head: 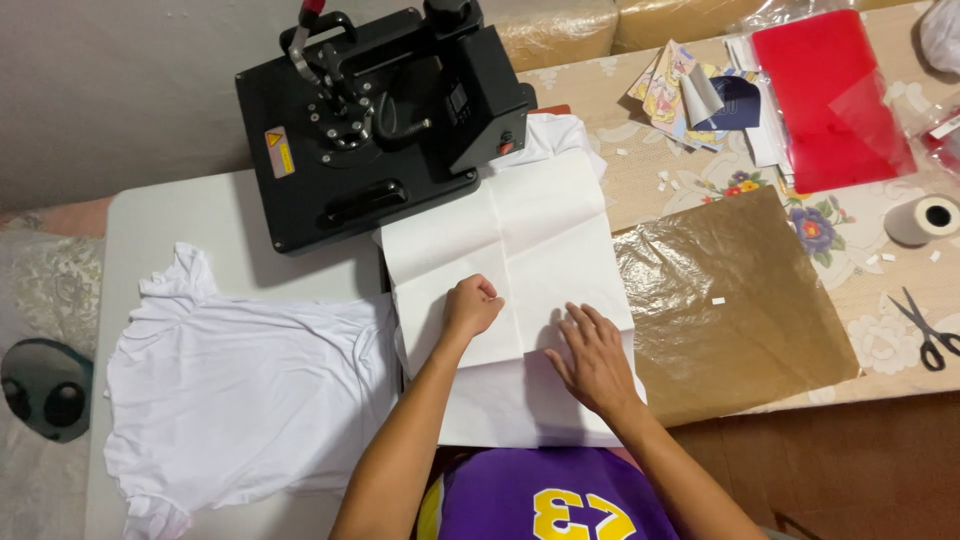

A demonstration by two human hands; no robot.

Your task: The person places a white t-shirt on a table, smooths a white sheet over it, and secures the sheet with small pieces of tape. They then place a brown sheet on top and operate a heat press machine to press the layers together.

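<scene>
A creased white paper sheet [510, 240] lies over white fabric on the lower plate of a black heat press [370, 110], whose upper part is swung to the left. My left hand [470, 307] rests on the sheet as a closed fist, holding nothing. My right hand [592, 358] lies flat with fingers spread on the sheet's lower right corner. A white t-shirt [240, 390] is spread out to the left of my hands on a white table [160, 215].
A brown translucent sheet [730, 300] lies right of the paper. On the floral tablecloth are black scissors [930, 335], a tape roll [922, 220], red plastic sheets [830, 95] and printed paper pieces [685, 90]. A cushion with an alien face [45, 390] sits far left.
</scene>
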